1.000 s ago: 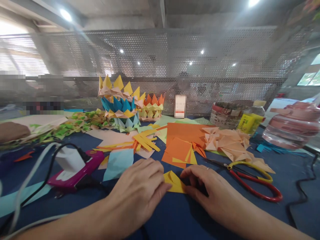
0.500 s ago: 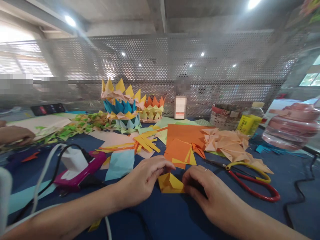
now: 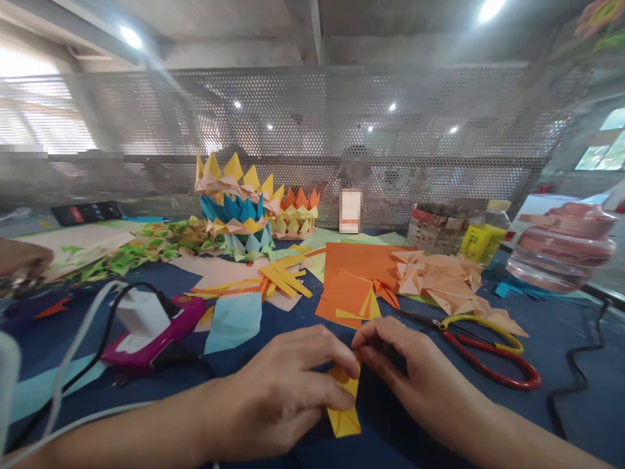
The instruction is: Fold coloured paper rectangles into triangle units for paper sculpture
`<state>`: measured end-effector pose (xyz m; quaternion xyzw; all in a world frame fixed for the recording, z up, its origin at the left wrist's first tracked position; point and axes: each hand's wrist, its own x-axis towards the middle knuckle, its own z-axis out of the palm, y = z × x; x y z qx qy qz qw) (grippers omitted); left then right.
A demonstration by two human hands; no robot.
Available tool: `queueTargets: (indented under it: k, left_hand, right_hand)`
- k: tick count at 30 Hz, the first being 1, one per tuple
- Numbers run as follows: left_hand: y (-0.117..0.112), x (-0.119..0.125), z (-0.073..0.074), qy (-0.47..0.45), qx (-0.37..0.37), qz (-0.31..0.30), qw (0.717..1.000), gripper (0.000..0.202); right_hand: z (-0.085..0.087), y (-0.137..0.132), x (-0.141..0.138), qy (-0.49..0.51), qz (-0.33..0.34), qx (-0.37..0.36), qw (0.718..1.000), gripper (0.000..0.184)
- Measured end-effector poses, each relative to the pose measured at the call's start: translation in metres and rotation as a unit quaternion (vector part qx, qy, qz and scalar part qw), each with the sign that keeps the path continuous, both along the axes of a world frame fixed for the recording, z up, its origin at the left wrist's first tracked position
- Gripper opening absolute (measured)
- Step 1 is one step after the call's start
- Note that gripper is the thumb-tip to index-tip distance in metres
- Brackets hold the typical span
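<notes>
A folded piece of yellow paper (image 3: pixel 347 423), upright in the view and creased, is between my hands at the front of the table. My left hand (image 3: pixel 288 387) is closed on it, with the fingers bent over its upper part. The fingers of my right hand (image 3: pixel 410 368) pinch its top right edge, and the fingertips hide that corner. Just beyond my hands lie orange paper sheets (image 3: pixel 339 293) with yellow strips on them. Scissors (image 3: pixel 534 379) with red and yellow handles rest to the right of my right hand.
Folded paper crowns (image 3: pixel 234 212) are stacked at the back. Peach folded pieces (image 3: pixel 434 273), a yellow-labelled bottle (image 3: pixel 481 238) and a pink jug (image 3: pixel 561 251) stand or lie rightward. A purple power strip (image 3: pixel 190 316) with cables is left; another person's hand (image 3: pixel 24 257) shows at far left.
The yellow paper has turned from lying wide to standing lengthwise and come nearer. My left hand has moved right and towards me, over the paper. Both hands are closer together.
</notes>
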<state>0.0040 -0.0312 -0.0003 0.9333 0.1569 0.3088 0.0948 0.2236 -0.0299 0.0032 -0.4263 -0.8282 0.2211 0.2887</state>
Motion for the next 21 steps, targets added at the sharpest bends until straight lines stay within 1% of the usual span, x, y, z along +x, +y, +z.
queueTargets:
  k: [2,4,6,7,9,11,15,17,18,19,21]
  left_hand:
    - [-0.001,-0.001,-0.001,0.01,0.073,0.017,0.997,0.022]
    - [-0.001,0.0,-0.002,0.018,0.139,0.049,0.989,0.019]
    - [-0.001,0.002,-0.003,0.028,0.166,0.082,0.982,0.017]
    - [-0.001,0.003,-0.005,0.035,0.162,0.099,0.981,0.017]
    - [-0.001,0.005,-0.01,0.043,0.129,0.122,0.983,0.018]
    - [-0.001,0.008,-0.015,0.031,0.078,0.132,0.988,0.019]
    - [-0.001,0.01,-0.021,-0.014,0.001,0.128,0.992,0.017]
    - [-0.001,0.011,-0.021,-0.019,-0.021,0.126,0.992,0.015]
    - [-0.001,0.01,-0.02,-0.017,-0.031,0.126,0.991,0.015]
    - [-0.002,0.01,-0.019,-0.012,-0.04,0.125,0.991,0.015]
    - [-0.002,0.01,-0.018,-0.002,-0.056,0.122,0.991,0.018]
  right_hand:
    - [0.0,-0.001,0.0,0.011,-0.016,0.039,0.999,0.011]
    - [0.001,-0.002,0.0,0.015,-0.012,0.061,0.998,0.009]
    - [0.003,-0.005,-0.001,0.007,0.013,0.059,0.998,0.003]
    - [0.004,-0.007,-0.002,-0.002,0.033,0.056,0.998,0.008]
    - [0.005,-0.009,-0.004,-0.024,0.077,0.067,0.994,0.022]
    - [0.005,-0.01,-0.005,-0.046,0.108,0.102,0.988,0.027]
    - [0.001,-0.01,-0.005,-0.065,0.124,0.177,0.974,0.007]
    - [-0.001,-0.009,-0.004,-0.066,0.13,0.194,0.97,0.009]
    - [-0.002,-0.009,-0.003,-0.069,0.131,0.197,0.969,0.006]
    - [-0.003,-0.009,-0.003,-0.073,0.13,0.197,0.969,0.004]
    - [-0.006,-0.009,-0.003,-0.079,0.126,0.199,0.969,0.005]
